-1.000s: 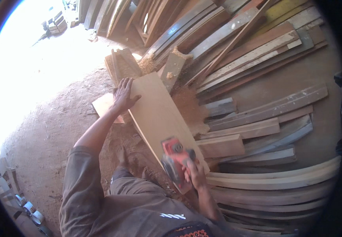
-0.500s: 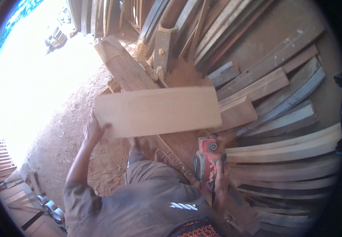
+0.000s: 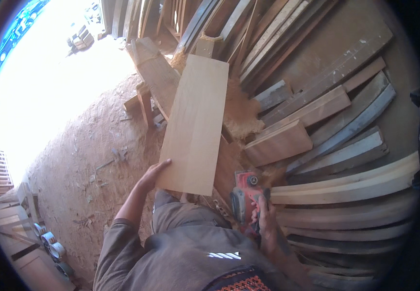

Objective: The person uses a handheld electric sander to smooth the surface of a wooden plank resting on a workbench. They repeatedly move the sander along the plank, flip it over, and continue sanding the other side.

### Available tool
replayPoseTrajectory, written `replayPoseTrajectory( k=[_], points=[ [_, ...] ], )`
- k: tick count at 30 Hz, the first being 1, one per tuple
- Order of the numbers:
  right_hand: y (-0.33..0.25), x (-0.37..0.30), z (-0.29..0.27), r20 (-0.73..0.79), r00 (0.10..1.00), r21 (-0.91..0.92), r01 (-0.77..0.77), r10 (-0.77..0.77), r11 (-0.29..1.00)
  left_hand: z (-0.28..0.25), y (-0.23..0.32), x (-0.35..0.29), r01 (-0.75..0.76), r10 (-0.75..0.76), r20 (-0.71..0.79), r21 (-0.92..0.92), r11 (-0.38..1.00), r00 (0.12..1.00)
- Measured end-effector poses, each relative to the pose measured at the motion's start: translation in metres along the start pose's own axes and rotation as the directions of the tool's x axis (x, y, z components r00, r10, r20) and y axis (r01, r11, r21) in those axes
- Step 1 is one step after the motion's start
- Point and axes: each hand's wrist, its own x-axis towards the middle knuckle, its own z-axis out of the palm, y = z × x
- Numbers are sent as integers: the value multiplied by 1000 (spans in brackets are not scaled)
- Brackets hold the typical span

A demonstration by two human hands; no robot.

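A wide, pale wooden board (image 3: pixel 194 126) slants away from me over a thick workbench beam. At its near left corner, my left hand (image 3: pixel 155 173) grips the edge with the thumb on top; the other fingers are hidden under the wood. To the right of the board, my right hand (image 3: pixel 264 216) is wrapped around the handle of a red and black electric hand planer (image 3: pixel 243 194). The planer is apart from the board, next to the near part of the beam (image 3: pixel 155 68).
Stacked timber planks (image 3: pixel 345 186) fill the right side. Sawdust and shavings (image 3: pixel 241 114) lie beyond the board. Sandy ground (image 3: pixel 93 160) spreads to the left, with white round rolls (image 3: pixel 49 240) at lower left and a small pile of blocks (image 3: pixel 80 39) far off.
The board has turned from lying crosswise to pointing away from me. My left hand has moved right and nearer with its corner. The planer has shifted slightly left in view.
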Motion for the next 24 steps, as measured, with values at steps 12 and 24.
replayPoseTrajectory(
  k=[12,24],
  points=[
    [15,5,-7,58,998,-36,-3,5,999,64,-92,-67,-134,29,-219,-480,867,975],
    [38,31,-17,158,985,-84,83,-69,993,114,-58,-20,-325,160,-306,-624,711,938]
  ],
)
